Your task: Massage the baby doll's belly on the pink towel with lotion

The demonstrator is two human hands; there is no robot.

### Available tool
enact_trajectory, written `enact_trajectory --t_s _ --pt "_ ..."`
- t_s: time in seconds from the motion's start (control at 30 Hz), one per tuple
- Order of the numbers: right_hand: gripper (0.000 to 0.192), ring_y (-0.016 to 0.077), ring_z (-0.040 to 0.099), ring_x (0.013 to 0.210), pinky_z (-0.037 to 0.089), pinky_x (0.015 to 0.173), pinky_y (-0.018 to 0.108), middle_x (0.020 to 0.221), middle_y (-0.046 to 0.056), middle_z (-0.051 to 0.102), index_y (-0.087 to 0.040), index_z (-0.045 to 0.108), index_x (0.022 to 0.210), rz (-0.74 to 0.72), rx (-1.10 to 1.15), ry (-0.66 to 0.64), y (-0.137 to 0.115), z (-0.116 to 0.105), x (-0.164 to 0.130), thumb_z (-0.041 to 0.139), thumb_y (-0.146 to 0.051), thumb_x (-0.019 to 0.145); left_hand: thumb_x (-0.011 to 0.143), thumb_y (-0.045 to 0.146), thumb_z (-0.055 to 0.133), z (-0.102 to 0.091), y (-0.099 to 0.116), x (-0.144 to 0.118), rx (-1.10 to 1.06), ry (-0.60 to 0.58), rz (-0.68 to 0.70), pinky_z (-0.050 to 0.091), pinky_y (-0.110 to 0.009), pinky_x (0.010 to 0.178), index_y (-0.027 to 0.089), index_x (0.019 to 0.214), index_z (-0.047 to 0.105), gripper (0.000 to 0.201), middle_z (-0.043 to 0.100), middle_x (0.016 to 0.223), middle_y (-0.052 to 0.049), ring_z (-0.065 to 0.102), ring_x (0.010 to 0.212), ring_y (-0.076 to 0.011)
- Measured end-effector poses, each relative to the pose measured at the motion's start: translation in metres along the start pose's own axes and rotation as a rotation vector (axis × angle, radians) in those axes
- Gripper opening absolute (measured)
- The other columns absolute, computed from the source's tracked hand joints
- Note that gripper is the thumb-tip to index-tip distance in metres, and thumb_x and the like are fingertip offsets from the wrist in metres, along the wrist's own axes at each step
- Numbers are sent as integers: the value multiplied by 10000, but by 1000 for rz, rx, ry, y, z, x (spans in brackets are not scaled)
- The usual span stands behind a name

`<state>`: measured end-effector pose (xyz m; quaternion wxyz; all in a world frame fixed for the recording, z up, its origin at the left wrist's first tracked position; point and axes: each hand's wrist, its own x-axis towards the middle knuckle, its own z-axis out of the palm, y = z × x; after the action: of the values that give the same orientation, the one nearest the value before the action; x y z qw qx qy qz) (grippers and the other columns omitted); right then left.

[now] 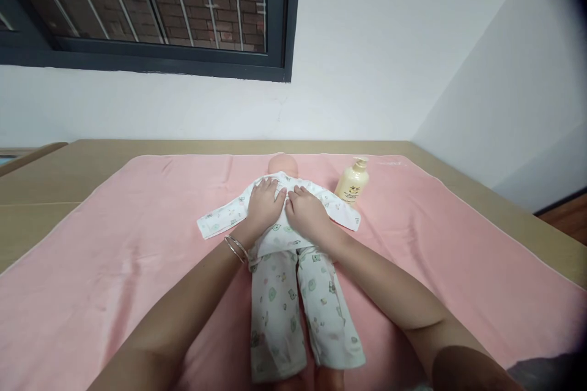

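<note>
A baby doll lies stretched out on a pink sheet, its bald head [283, 164] at the far end. It wears a white printed top [282, 237] with long sleeves spread to both sides, and matching trousers [275, 311]. My left hand [266, 203] rests flat on the left of the upper torso, thumb apart from the fingers. Beside it, my right hand [306, 211] lies on the right of the torso, fingers stretched toward the doll's head. Neither hand grips anything. Just past the right sleeve stands a cream pump bottle [352, 184], leaning slightly.
The pink sheet [151, 226] covers most of the wooden table [105, 153]. White walls rise behind and at the right. A dark-framed window [275, 18] with bars is at the upper left. Something dark grey shows at the lower right corner.
</note>
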<state>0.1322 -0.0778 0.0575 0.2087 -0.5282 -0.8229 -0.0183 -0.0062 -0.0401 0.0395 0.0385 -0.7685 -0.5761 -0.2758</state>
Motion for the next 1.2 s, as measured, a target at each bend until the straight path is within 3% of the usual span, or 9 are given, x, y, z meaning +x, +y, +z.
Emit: enact_trajectory --t_s 0.1,0.17,0.4,0.53,0.7,0.8,0.97,1.2 --pt "428 282 415 1309 296 1110 407 1381 180 482 -81 549 1272 23 77 -25 9 0 6 325 -262 954 980 308 311 0 -5 1 -41 35 173 315 -392 1137 144 1267 563 416 577 1338 -95 468 1298 -215" --pt "453 286 360 1350 278 1120 421 1434 175 425 -80 493 1332 5 127 -50 17 -1 11 343 -270 950 981 302 326 -3 -2 0 -58 61 213 364 -361 1108 173 1223 602 389 611 1297 -70 508 1257 -198" --pt "455 265 352 1355 274 1119 430 1402 112 474 -147 496 1348 -46 274 -13 42 4 23 299 -234 947 950 240 350 -13 29 -16 135 65 2 522 -356 817 137 929 689 355 696 1070 -124 660 991 -248" --pt "453 273 338 1364 268 1116 464 1411 93 468 -167 499 1345 -53 276 47 43 10 22 284 -230 951 942 251 342 -17 37 -21 185 33 -70 519 -353 699 132 916 673 352 686 1063 -138 677 882 -253" --pt "460 292 357 1351 273 1111 473 1411 133 467 -115 493 1350 -15 209 73 39 14 19 286 -230 956 935 323 375 -15 32 -17 134 38 -153 511 -389 866 109 1088 631 367 641 1196 -166 601 1119 -286" --pt "463 292 372 1344 267 1118 471 1404 149 474 -96 494 1354 11 191 95 38 16 18 302 -233 956 920 343 411 -7 23 -13 80 70 -125 456 -435 989 82 1196 581 416 601 1267 -188 525 1225 -310" --pt "455 270 388 1338 265 1129 452 1389 141 495 -99 513 1344 23 207 121 38 18 19 319 -237 956 903 338 446 11 8 -10 -25 184 -46 373 -501 1076 83 1239 550 435 589 1277 -189 503 1237 -321" --pt "450 256 392 1339 270 1130 444 1392 133 493 -109 518 1342 28 220 132 38 18 17 329 -240 955 900 357 436 16 5 -10 -76 176 -80 354 -512 1096 85 1256 551 462 558 1324 -190 471 1276 -322"
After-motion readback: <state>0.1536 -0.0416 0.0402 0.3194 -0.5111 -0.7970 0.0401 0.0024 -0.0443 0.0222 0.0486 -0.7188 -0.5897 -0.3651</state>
